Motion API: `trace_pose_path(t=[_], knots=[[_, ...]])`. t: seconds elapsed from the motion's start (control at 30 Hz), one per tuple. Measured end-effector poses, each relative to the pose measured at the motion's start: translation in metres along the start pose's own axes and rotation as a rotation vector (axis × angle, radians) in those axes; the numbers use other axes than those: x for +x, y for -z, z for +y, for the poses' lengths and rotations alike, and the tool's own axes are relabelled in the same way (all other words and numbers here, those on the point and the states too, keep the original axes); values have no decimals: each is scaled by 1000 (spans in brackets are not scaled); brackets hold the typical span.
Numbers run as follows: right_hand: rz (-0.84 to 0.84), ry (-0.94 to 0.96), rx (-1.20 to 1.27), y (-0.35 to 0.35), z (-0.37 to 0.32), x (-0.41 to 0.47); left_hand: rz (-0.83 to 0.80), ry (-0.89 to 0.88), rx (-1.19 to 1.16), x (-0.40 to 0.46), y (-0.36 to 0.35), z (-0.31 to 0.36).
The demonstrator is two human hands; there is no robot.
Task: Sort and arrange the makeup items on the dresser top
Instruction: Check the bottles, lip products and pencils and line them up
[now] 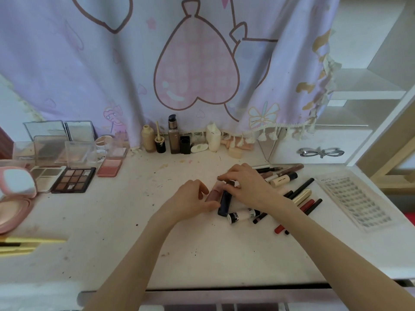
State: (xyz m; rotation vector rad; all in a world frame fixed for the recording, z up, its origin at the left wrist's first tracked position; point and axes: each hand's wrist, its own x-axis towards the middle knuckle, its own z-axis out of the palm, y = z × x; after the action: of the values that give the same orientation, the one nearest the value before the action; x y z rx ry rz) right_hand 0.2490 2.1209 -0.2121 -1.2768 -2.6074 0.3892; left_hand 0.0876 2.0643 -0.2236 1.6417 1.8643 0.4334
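Note:
On the white dresser top [112, 232] my left hand [190, 199] curls beside a mauve lip tube [213, 195], its thumb and fingertips touching it. My right hand [244, 182] lies over the top of a dark navy tube [225, 202] next to the mauve one, fingers bent on its cap. A white tube with black lettering [241, 216] lies just below. Pencils, a gold lipstick [302, 196] and several lip glosses [283, 178] are scattered under and right of my right wrist.
Palettes [73, 179], a blush [110, 167] and a pink compact [15, 191] sit at the left. Foundation bottles [174, 135] line the back under a lilac curtain. A lash tray [354, 202] lies at the right, yellow items [27, 244] at the front left.

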Motion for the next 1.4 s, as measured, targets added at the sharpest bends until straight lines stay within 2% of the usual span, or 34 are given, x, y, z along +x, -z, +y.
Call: trace_pose_path(t=[0.13, 0.23, 0.33, 0.47, 0.53, 0.6, 0.67, 0.8, 1.0, 1.1, 1.17, 1.27, 1.4], knots=[[-72, -1, -88, -3, -4, 0, 81, 19, 21, -2, 2, -2], [-65, 14, -66, -6, -6, 1, 140, 7, -85, -9, 7, -6], [22, -10, 394, 3, -13, 4, 247, -102, -192, -14, 14, -10], [36, -160, 976, 12, -20, 10, 428, -271, -278, -11, 18, -9], [55, -215, 1186, 10, -23, 14, 481, -320, -315, -7, 17, -5], [118, -272, 1272, 8, -24, 20, 506, -360, -311, 1, 15, 1], [164, -305, 1278, 9, -24, 25, 524, -383, -312, 10, 14, 5], [199, -258, 1255, 15, -24, 36, 561, -420, -356, 27, 16, 13], [209, -141, 1243, -6, -31, 46, 726, -262, -550, 41, 17, 8], [293, -10, 955, -9, -34, 45, 623, -158, -803, 44, 20, 3], [281, 54, 833, -11, -35, 42, 540, -84, -891, 44, 24, -1], [209, 2, 899, -11, -36, 37, 596, -136, -747, 39, 24, -5], [169, -259, 1034, -8, -33, 35, 699, -241, -508, 35, 16, -3]])
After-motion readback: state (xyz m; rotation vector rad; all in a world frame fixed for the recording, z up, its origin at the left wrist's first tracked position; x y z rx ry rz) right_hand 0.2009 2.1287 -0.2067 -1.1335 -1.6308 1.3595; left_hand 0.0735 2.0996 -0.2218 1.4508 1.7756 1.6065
